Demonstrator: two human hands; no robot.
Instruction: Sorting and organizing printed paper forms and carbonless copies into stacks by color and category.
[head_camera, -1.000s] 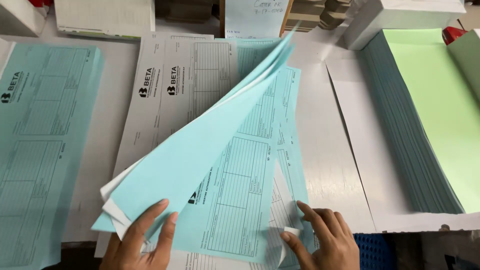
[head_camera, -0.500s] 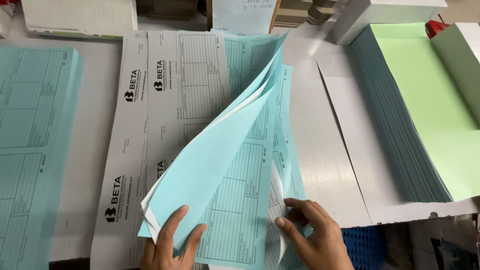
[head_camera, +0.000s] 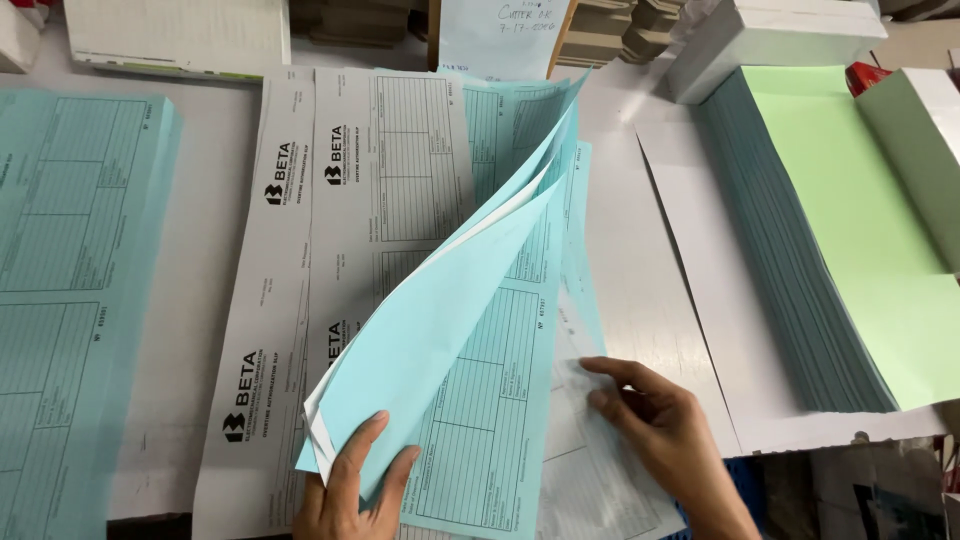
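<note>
White table (head_camera: 200, 330) carries forms all over. At its near edge, the left hand (head_camera: 355, 490) pinches a lifted sheaf of blue sheets (head_camera: 440, 330), bowed upward. Beside it, the right hand (head_camera: 665, 440) lies flat on white forms (head_camera: 580, 470), clasping nothing. Green paper (head_camera: 860, 230) lies stacked far right.
</note>
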